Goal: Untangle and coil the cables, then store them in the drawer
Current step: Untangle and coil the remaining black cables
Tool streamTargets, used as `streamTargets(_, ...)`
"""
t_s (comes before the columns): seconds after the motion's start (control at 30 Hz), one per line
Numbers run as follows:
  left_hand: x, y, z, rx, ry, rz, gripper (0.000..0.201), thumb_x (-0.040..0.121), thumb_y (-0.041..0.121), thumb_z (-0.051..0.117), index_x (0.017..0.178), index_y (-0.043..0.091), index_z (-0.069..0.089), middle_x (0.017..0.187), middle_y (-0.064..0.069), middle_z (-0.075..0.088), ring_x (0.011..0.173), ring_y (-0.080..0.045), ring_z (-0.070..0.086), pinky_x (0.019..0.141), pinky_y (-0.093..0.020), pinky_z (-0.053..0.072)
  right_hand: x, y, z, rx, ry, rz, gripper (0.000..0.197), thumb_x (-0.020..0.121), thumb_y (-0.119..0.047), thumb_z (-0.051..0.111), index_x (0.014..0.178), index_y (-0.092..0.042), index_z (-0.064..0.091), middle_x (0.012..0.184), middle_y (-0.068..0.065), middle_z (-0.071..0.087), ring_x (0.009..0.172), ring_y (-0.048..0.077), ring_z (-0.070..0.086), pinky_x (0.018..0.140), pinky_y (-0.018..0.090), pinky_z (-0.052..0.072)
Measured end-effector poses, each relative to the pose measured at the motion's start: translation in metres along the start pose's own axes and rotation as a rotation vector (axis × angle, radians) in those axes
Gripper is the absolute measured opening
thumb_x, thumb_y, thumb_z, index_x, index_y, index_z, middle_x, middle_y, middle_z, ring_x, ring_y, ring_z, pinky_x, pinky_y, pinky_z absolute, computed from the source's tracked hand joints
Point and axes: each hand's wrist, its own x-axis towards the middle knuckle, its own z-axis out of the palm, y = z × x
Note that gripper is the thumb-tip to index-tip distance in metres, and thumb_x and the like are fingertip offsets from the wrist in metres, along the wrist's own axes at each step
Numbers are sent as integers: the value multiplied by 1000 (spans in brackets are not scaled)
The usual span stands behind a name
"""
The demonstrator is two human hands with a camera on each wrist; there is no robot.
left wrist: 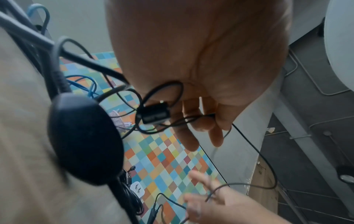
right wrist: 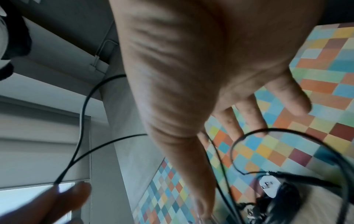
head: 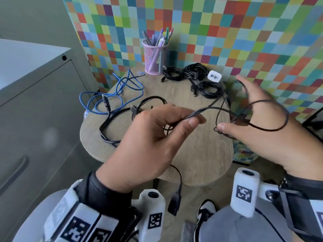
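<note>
Left hand [head: 148,142] pinches the black cable [head: 208,109]; at 3 o'clock, right hand [head: 272,130] spreads blurred, seemingly straight fingers through its loops.

bare wood on the table [head: 201,154] lies open at six o'clock, while black coils [head: 195,79] at twelve, a pen cup [head: 154,58] at eleven and blue cable [head: 113,91] at ten crowd the rest.

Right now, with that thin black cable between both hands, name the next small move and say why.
Probably swing the right hand round to lay another loop: its fingers are spread with the thin black cable draped around them, while the left hand pinches the strand, feeding it.
</note>
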Motion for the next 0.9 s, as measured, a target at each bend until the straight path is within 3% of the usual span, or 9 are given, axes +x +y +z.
streamTargets(0.1,0,-1,0,49,-4,-22,19,100,30,61,107,26,79,83,17,69,85,-7,69,76,-19,48,18,-31,-22,376,97,51,145,45,-97,67,163,-21,29,171,3,28,148,16,41,113,22,39)
streamTargets(0.13,0,0,0,66,-7,-33,20,100,32,61,107,28,79,83,19,70,84,-5,69,75,-18,49,21,-44,-28,537,77,17,132,61,-99,52,161,-15,34,171,8,30,137,17,53,107,14,43)
streamTargets(0.23,0,3,1,78,0,-75,21,99,36,60,106,30,79,70,7,68,66,-13,65,64,-26,50,7,-72,-30,713,141,-129,44,112,-34,39,152,-48,26,166,-15,38,104,-21,57,83,-1,45)
streamTargets(0.33,0,7,3,78,26,-109,23,101,37,59,102,26,78,61,-13,54,54,-27,50,53,-34,42,2,-69,-28,525,94,-346,56,102,-31,66,142,-51,31,161,-5,47,131,-6,54,119,42,40)
streamTargets(0.4,-1,10,2,84,41,-122,22,102,36,59,100,24,78,61,-15,50,55,-29,47,53,-35,42,1,-65,-31,421,36,-431,61,96,-42,71,146,-38,36,159,10,47,136,12,56,122,41,30)
streamTargets(0.47,-1,14,0,83,54,-111,22,101,36,60,101,25,78,61,-14,51,54,-27,47,53,-34,43,-9,-59,-36,461,-56,-413,64,100,-6,62,147,-47,45,157,-10,51,130,1,61,122,46,27)
streamTargets(0.67,-2,26,-6,88,42,-99,27,97,42,55,98,25,77,61,-12,53,53,-27,50,49,-38,43,-15,-62,-31,389,-134,-276,73,64,-43,78,134,-46,58,135,-25,68,133,0,56,116,18,31)
streamTargets(0.83,1,17,-6,89,-15,-143,25,94,44,59,86,26,76,62,-8,60,57,-28,57,54,-41,46,-22,-49,1,302,-173,-276,23,98,-38,55,101,-35,78,71,-10,72,65,3,69,63,20,51)
streamTargets(0.9,1,14,-8,91,-24,-196,31,90,52,60,78,25,72,62,-6,63,58,-28,60,54,-41,48,-18,-47,5,355,-221,-266,28,104,-32,52,93,-25,77,54,1,61,49,11,64,65,33,56)
